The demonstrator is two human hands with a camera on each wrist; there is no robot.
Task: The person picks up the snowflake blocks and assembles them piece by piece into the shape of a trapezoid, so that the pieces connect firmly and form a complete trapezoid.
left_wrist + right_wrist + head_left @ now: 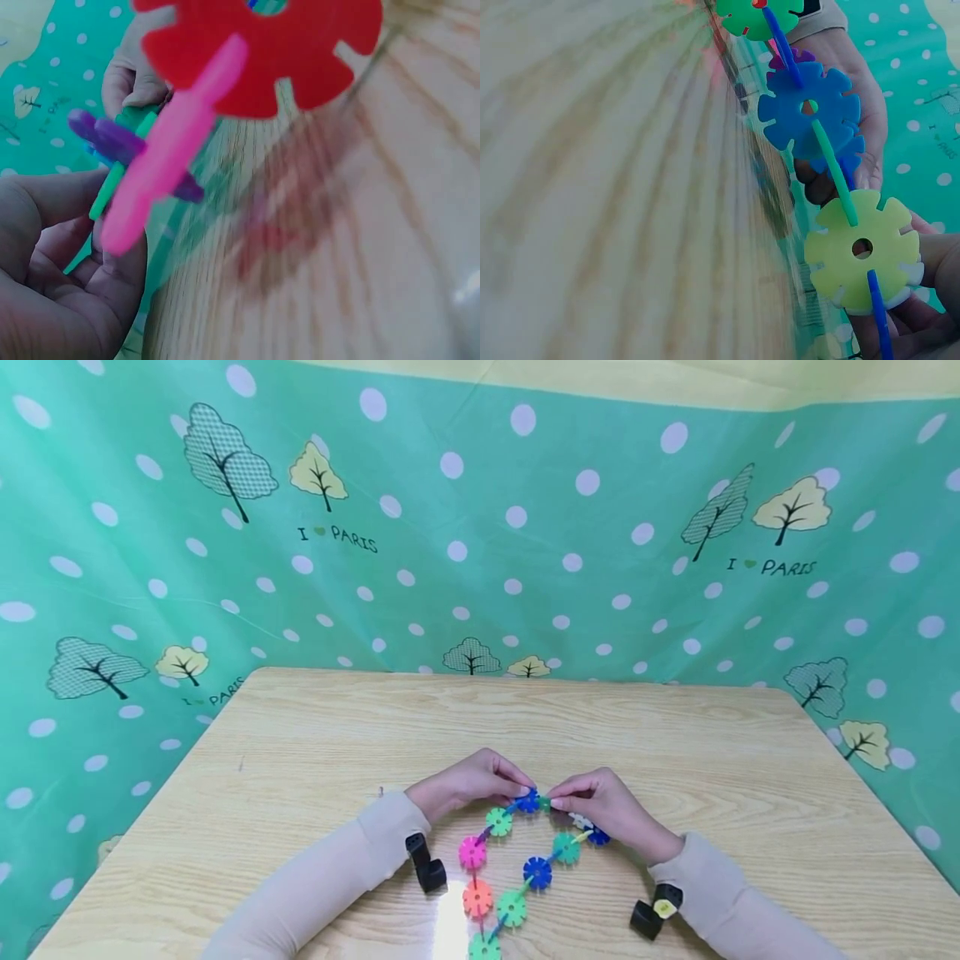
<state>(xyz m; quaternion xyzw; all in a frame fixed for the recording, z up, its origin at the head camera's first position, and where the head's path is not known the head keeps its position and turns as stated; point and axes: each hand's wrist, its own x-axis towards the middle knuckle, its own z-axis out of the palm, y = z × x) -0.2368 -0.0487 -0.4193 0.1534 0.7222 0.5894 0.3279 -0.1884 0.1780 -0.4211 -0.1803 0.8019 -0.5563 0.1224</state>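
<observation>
Plastic notched discs, slotted together, make a looped chain between the two hands. The left hand [474, 779] pinches a blue disc [528, 801] at the top of the loop. Close beside it, thumb and fingertips of the right hand [606, 803] pinch a small green disc [545, 804], seen nearly edge-on. Down the left side hang a light green disc [498, 821], a pink disc [472, 852] and an orange disc [477, 899]. In the left wrist view a red disc [255, 82] looms near the camera. In the right wrist view a yellow-green disc [862, 236] lies before the right hand's fingers.
The wooden table [360, 718] has rounded far corners. Behind it hangs a green dotted curtain [420, 577] with printed trees. A black wrist camera [426, 864] sits at the left sleeve, another black camera [654, 913] at the right one.
</observation>
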